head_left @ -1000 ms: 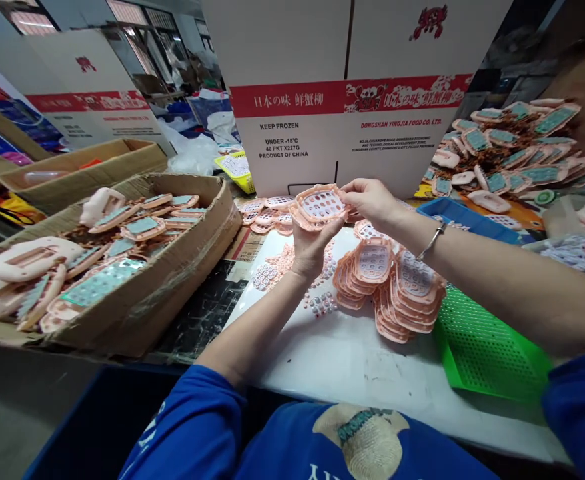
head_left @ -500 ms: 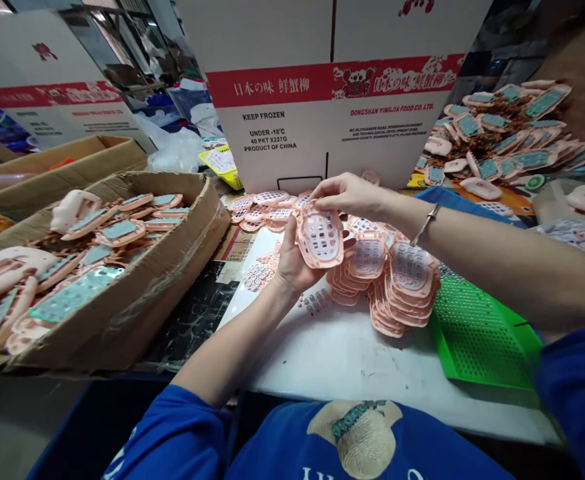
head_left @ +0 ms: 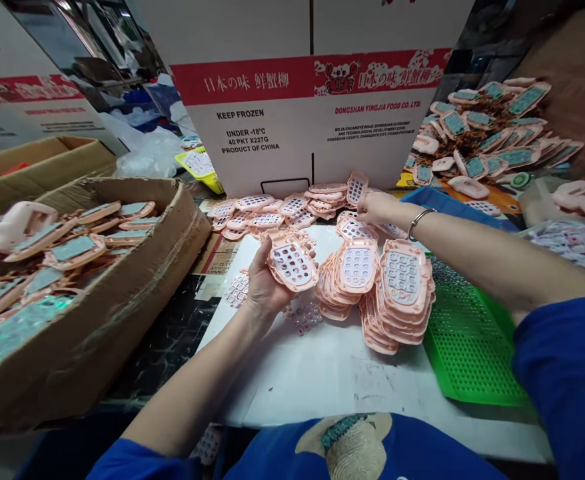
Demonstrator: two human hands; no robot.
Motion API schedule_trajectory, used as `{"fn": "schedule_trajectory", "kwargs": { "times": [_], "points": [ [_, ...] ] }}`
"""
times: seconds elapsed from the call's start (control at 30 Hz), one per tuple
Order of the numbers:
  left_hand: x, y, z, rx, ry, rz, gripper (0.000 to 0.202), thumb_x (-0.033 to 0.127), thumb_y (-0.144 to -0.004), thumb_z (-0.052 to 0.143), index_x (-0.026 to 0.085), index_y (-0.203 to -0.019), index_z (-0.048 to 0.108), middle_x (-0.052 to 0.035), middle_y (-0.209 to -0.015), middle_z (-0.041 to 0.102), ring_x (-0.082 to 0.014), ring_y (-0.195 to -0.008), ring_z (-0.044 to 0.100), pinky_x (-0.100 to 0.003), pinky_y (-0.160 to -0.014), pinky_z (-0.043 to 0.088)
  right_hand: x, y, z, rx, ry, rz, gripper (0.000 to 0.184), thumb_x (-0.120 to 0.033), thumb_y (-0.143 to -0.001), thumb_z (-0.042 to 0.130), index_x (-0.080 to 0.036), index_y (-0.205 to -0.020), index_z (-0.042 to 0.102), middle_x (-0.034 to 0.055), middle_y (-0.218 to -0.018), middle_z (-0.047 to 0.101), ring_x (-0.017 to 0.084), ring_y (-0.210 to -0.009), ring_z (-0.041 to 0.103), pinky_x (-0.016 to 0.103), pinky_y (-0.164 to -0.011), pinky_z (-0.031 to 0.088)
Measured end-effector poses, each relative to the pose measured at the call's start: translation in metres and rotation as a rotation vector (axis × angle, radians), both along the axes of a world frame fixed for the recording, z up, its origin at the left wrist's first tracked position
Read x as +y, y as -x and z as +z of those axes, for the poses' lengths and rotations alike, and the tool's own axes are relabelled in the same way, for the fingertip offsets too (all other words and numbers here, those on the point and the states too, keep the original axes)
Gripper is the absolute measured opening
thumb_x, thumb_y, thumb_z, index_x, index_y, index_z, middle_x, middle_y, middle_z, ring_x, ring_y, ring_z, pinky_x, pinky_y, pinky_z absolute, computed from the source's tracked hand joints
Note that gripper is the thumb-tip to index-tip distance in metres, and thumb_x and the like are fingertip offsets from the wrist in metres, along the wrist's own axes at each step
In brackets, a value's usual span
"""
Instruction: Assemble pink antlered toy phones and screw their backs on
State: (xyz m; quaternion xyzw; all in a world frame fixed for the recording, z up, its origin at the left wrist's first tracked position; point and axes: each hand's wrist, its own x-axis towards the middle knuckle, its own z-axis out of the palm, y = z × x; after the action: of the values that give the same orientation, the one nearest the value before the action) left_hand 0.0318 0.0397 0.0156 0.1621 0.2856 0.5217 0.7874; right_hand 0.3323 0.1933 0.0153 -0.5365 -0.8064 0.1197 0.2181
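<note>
My left hand (head_left: 265, 277) grips a pink plastic frame panel (head_left: 292, 264) with a grid of square holes, its thumb along the near edge. Reaching to the back pile, my right hand (head_left: 378, 208) has its fingers closed on the lower corner of another pink panel (head_left: 357, 189), which tilts up there. Between the hands and me are two stacks of pink panels with white keypad inserts, a left stack (head_left: 357, 263) and a taller right stack (head_left: 406, 277). Small loose key pieces (head_left: 305, 317) lie by my left wrist.
A cardboard box (head_left: 167, 267) of pink parts with teal panels stands left. At right are a green perforated tray (head_left: 472, 360) and a blue tray (head_left: 457, 207). A white carton (head_left: 292, 153) rises behind the pile of panels (head_left: 267, 210). More pink parts (head_left: 497, 133) are heaped back right.
My right hand has left the panel in my left hand and moved right to the back pile, where it pinches another. My left hand still holds its panel, slightly lower. The view has shifted.
</note>
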Motion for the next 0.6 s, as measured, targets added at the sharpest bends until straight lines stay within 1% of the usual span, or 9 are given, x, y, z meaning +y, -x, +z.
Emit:
{"fn": "schedule_trajectory", "kwargs": {
  "times": [0.07, 0.13, 0.2, 0.23, 0.3, 0.43, 0.5, 0.53, 0.6],
  "points": [
    [0.002, 0.0, -0.003, 0.022, 0.016, -0.018, 0.047, 0.052, -0.082, 0.061, 0.014, -0.108, 0.068, -0.014, -0.096, 0.078, -0.0298, -0.093, 0.075, -0.045, -0.089, 0.059, 0.004, 0.0, -0.015, -0.014, -0.009, -0.009, 0.046, -0.036, -0.06, 0.09, -0.021, -0.043, 0.049, -0.0001, -0.043, 0.041, 0.018, -0.066, 0.056, 0.029, -0.061, 0.045],
    [0.004, 0.0, -0.005, 0.031, 0.016, -0.022, 0.046, 0.05, -0.081, 0.062, 0.013, -0.109, 0.068, -0.0148, -0.098, 0.078, -0.0298, -0.094, 0.075, -0.045, -0.088, 0.06, 0.007, 0.002, -0.024, -0.02, -0.003, -0.024, 0.048, -0.039, -0.059, 0.09, -0.022, -0.044, 0.048, -0.0005, -0.043, 0.041, 0.019, -0.067, 0.058, 0.03, -0.061, 0.045],
    [0.006, -0.001, -0.008, 0.045, 0.029, 0.0, 0.041, 0.046, -0.08, 0.064, 0.014, -0.105, 0.069, -0.0137, -0.095, 0.078, -0.0291, -0.091, 0.075, -0.044, -0.088, 0.06, 0.009, 0.005, -0.023, -0.018, 0.017, -0.045, 0.046, -0.041, -0.061, 0.088, -0.021, -0.045, 0.05, 0.0, -0.044, 0.044, 0.02, -0.069, 0.06, 0.031, -0.064, 0.046],
    [0.007, -0.001, -0.009, 0.051, 0.04, 0.012, 0.038, 0.044, -0.079, 0.065, 0.014, -0.102, 0.069, -0.013, -0.093, 0.078, -0.0286, -0.09, 0.076, -0.044, -0.088, 0.06, 0.01, 0.005, -0.019, -0.013, 0.028, -0.055, 0.045, -0.042, -0.063, 0.087, -0.021, -0.047, 0.051, 0.0006, -0.045, 0.046, 0.02, -0.071, 0.06, 0.031, -0.065, 0.046],
    [0.01, -0.003, -0.012, 0.053, 0.044, 0.035, 0.031, 0.039, -0.077, 0.067, 0.015, -0.097, 0.07, -0.0113, -0.089, 0.078, -0.0278, -0.088, 0.076, -0.044, -0.09, 0.059, 0.011, 0.006, -0.004, 0.008, 0.044, -0.077, 0.042, -0.043, -0.068, 0.084, -0.02, -0.049, 0.055, 0.0019, -0.047, 0.049, 0.02, -0.072, 0.061, 0.031, -0.066, 0.046],
    [0.021, -0.012, -0.014, 0.035, -0.049, 0.06, 0.028, 0.033, -0.074, 0.07, 0.016, -0.097, 0.069, -0.0098, -0.091, 0.077, -0.0287, -0.098, 0.074, -0.046, -0.098, 0.056, 0.006, 0.019, 0.043, 0.085, 0.069, -0.101, 0.033, -0.046, -0.074, 0.078, -0.019, -0.06, 0.065, 0.0033, -0.055, 0.055, 0.019, -0.062, 0.056, 0.033, -0.058, 0.044],
    [0.028, -0.02, -0.013, 0.017, -0.123, 0.06, 0.034, 0.035, -0.074, 0.072, 0.016, -0.103, 0.069, -0.01, -0.096, 0.077, -0.0293, -0.104, 0.072, -0.046, -0.101, 0.054, -0.004, 0.036, 0.063, 0.133, 0.109, -0.075, 0.028, -0.045, -0.076, 0.077, -0.019, -0.067, 0.071, 0.0039, -0.057, 0.057, 0.017, -0.057, 0.053, 0.033, -0.054, 0.042],
    [0.03, -0.024, -0.012, 0.001, -0.166, 0.063, 0.038, 0.037, -0.075, 0.074, 0.017, -0.108, 0.068, -0.0098, -0.099, 0.077, -0.0293, -0.108, 0.071, -0.045, -0.102, 0.053, -0.01, 0.048, 0.071, 0.163, 0.146, -0.051, 0.027, -0.045, -0.076, 0.078, -0.019, -0.067, 0.071, 0.0041, -0.057, 0.058, 0.016, -0.055, 0.051, 0.033, -0.053, 0.041],
    [0.033, -0.033, -0.009, -0.036, -0.251, 0.083, 0.047, 0.042, -0.077, 0.075, 0.021, -0.119, 0.065, -0.0085, -0.107, 0.076, -0.0285, -0.118, 0.067, -0.043, -0.105, 0.051, -0.025, 0.073, 0.081, 0.286, 0.289, 0.017, 0.031, -0.044, -0.075, 0.082, -0.02, -0.062, 0.068, 0.0044, -0.057, 0.056, 0.016, -0.054, 0.048, 0.033, -0.053, 0.04]
  ]
}}
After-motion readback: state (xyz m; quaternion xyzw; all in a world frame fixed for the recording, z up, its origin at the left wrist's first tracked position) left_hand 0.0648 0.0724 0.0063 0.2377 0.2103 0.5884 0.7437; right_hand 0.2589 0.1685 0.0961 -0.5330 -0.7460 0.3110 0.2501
